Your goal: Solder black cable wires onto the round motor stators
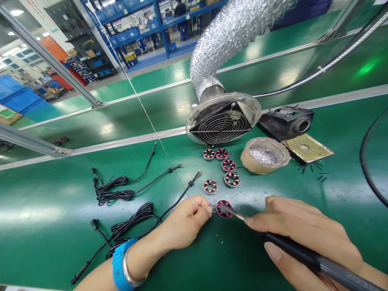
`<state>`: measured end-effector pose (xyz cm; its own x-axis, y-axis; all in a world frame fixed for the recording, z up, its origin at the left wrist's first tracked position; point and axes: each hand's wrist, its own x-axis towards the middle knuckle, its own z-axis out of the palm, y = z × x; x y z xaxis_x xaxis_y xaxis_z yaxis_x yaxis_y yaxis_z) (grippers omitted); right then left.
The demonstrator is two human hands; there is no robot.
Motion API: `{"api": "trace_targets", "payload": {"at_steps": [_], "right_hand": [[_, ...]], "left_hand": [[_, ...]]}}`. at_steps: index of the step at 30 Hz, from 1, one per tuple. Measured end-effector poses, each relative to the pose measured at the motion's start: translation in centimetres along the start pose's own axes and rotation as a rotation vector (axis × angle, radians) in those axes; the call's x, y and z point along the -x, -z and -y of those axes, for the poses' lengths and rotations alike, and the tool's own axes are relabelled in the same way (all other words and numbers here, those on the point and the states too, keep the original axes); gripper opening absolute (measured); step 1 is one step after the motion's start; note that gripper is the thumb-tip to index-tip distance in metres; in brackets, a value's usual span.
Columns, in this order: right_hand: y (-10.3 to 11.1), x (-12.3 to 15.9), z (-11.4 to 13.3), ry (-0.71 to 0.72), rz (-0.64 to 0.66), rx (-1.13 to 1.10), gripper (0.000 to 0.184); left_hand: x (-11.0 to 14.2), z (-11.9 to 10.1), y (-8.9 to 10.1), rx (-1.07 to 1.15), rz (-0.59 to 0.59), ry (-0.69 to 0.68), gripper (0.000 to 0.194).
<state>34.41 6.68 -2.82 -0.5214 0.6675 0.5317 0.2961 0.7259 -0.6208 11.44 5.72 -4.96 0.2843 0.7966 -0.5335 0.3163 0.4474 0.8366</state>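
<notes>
My right hand is closed around the dark handle of a soldering iron. Its metal tip reaches over a small round motor stator with red windings, at or just above its face. Left of that stator, my left hand is closed in a pinch, with fine wire ends showing at the fingertips. What lies between the fingers is mostly hidden. Just beyond, several more stators stand on the green bench, among them a copper-wound one and a red-wound one.
Coiled black cables with stripped ends lie at left. A fume extractor fan on a foil duct faces the bench. Right of it are a tub of silvery solder, a yellow sponge tray and a black iron stand.
</notes>
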Motion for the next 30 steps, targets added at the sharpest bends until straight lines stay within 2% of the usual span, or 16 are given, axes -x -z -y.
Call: {"api": "trace_targets", "payload": {"at_steps": [5,7,9,11,13,15,17,21,26,28,30], "right_hand": [[1.0,-1.1,-1.6,-0.030,-0.190,0.480,0.027],[1.8,-1.4,-2.6,-0.055,-0.144,0.685,0.029],[2.5,-1.5,-3.4,-0.017,-0.015,0.777,0.031],[2.6,-1.6,-3.6,0.010,0.049,0.743,0.031],[1.8,-1.7,-3.2,-0.018,0.005,0.594,0.021],[0.1,-1.7,-2.6,-0.026,-0.046,0.348,0.012],[-2.1,-1.6,-2.2,0.015,-0.016,0.125,0.013],[-5.3,-1.3,-2.3,0.070,0.067,0.006,0.022],[-5.2,-1.4,-2.6,0.016,0.028,-0.052,0.018],[-4.9,-1.3,-2.6,0.014,0.022,-0.064,0.018],[-4.9,-1.3,-2.6,0.021,0.021,-0.072,0.018]], "left_hand": [[-0.1,-0.1,0.0,0.011,0.005,0.008,0.046],[-0.1,-0.2,0.0,0.024,0.012,0.017,0.045],[-0.1,-0.3,0.0,0.056,0.023,0.020,0.045],[-0.1,-0.2,0.0,0.099,0.028,0.018,0.044],[-0.1,-0.1,-0.1,0.136,0.027,0.016,0.045],[-0.1,-0.1,-0.1,0.161,0.031,0.007,0.048],[-0.1,-0.1,-0.2,0.170,0.034,-0.017,0.050],[0.0,-0.5,0.1,0.142,0.017,-0.005,0.049],[0.2,-0.8,1.0,0.065,-0.034,0.119,0.037],[0.3,-0.7,1.1,-0.002,-0.063,0.111,0.029],[0.3,-0.5,1.1,-0.043,-0.102,0.046,0.024]]}}
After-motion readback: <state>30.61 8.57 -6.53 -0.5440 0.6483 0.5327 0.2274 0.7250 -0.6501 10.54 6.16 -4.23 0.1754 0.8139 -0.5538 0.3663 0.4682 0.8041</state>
